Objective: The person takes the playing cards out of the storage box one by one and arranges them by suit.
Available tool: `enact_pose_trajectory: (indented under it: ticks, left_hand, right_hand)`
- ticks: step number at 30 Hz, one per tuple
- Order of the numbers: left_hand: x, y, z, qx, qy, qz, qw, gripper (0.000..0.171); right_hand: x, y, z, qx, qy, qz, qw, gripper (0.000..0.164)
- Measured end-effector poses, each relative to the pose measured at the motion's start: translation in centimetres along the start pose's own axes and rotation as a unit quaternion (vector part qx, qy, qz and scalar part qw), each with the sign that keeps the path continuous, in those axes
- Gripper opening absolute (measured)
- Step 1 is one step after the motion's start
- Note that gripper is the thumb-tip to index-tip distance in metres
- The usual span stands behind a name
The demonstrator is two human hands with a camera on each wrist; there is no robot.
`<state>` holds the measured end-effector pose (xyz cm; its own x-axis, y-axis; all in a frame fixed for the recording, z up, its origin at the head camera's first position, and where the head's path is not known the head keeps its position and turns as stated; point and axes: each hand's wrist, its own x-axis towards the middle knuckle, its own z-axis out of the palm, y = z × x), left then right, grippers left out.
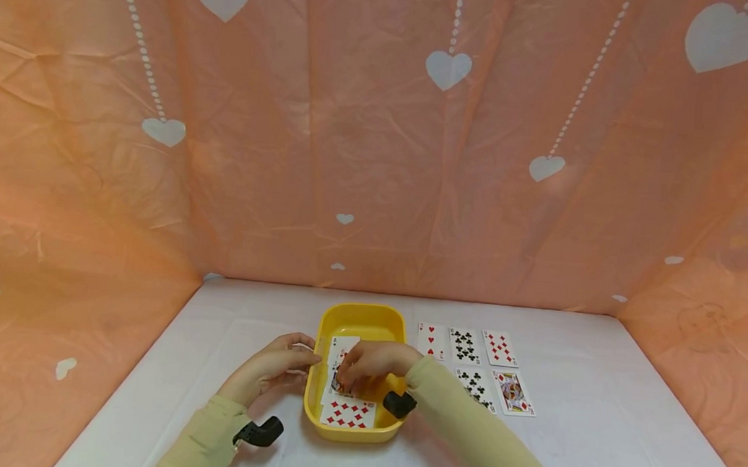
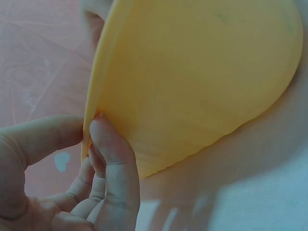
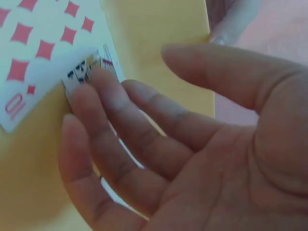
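My left hand point(image 1: 276, 364) is at the left side of a yellow plastic tray point(image 1: 368, 320). In the left wrist view, its thumb and a finger pinch the tray's rim point(image 2: 103, 57) from both sides. Inside the tray lie several overlapping playing cards, among them a red diamond card point(image 1: 348, 414) at the near end and a face card point(image 1: 337, 384) in the middle. Over these cards is my right hand point(image 1: 374, 364), reaching in from the right. In the right wrist view, its fingers point(image 3: 122, 103) are loosely bent at the face card point(image 3: 111, 62), with the thumb apart.
Right of the tray, face-up cards lie in two rows on the white tabletop point(image 1: 595, 423): a heart card point(image 1: 431, 340), club cards point(image 1: 465, 346), a diamond card point(image 1: 500, 349) and a king of diamonds point(image 1: 513, 393). My right sleeve covers part of the near row. An orange curtain point(image 1: 379, 154) hangs behind.
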<state>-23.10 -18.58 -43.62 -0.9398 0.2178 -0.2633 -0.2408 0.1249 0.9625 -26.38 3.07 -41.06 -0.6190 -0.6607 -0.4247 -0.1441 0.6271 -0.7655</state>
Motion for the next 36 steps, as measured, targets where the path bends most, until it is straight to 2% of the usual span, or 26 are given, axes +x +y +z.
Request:
enact_pose_trajectory:
  ticks: [4, 14, 21, 24, 29, 31, 33, 36]
  left_hand:
    - [0.03, 0.01, 0.04, 0.002, 0.003, -0.002, 1.0, 0.037]
    - [0.19, 0.15, 0.14, 0.006, 0.019, -0.013, 0.9997, 0.038]
    - [0.19, 0.14, 0.02, -0.008, 0.007, -0.008, 0.9999, 0.038]
    - [0.14, 0.12, 0.0, -0.012, 0.005, -0.007, 0.9999, 0.037]
    - [0.04, -0.07, -0.02, -0.013, -0.003, -0.003, 0.9999, 0.036]
    - [0.05, -0.13, -0.02, -0.013, -0.006, 0.0, 0.9999, 0.036]
    - [0.07, -0.12, 0.02, -0.011, -0.003, -0.001, 0.9999, 0.036]
    - [0.2, -0.07, 0.08, -0.002, 0.007, -0.005, 1.0, 0.035]
  right_hand:
    - [-0.24, -0.13, -0.26, -0.032, 0.011, 0.003, 0.999, 0.015]
    - [-0.81, -0.37, -0.11, -0.015, -0.036, 0.038, 0.998, 0.019]
    - [-0.86, -0.38, -0.07, -0.016, -0.07, 0.041, 0.997, 0.02]
    - [-0.87, -0.29, -0.15, -0.019, -0.074, 0.037, 0.996, 0.02]
    - [-0.76, 0.14, -0.16, -0.012, -0.062, 0.003, 0.998, 0.019]
    - [-0.71, 0.23, -0.12, 0.012, -0.078, -0.01, 0.997, 0.02]
    - [-0.65, 0.24, -0.03, 0.041, -0.113, -0.015, 0.993, 0.022]
    - [-0.71, 0.07, 0.11, 0.061, -0.155, 0.004, 0.986, 0.024]
